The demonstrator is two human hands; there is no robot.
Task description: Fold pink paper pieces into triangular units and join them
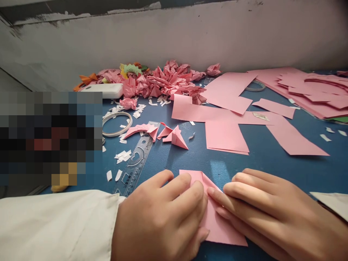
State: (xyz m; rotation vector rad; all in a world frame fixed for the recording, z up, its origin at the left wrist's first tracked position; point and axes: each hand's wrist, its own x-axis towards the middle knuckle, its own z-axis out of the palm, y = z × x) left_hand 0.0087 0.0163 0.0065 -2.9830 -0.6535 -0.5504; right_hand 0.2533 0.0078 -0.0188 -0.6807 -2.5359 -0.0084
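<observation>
A sheet of pink paper (221,228) lies on the blue table in front of me, its upper right edge folded over at a slant. My left hand (163,214) presses on the sheet's left side with fingers curled, its thumb near the lower edge. Along the slanted fold, my right hand (261,206) grips the right edge, fingers close together and the thumb side hidden beneath. Just beyond my hands sit folded pink paper pieces (175,137). A clear plastic stencil ruler (134,163) lies left of the sheet, partly behind my left hand.
Pink paper cutouts (227,136) cover the table's middle and right. A heap of folded pink paper (168,79) stands against the wall, beside a white box-like object (104,90). A roll of tape (116,124) and white scraps (123,156) lie left. A pixelated block hides the far left.
</observation>
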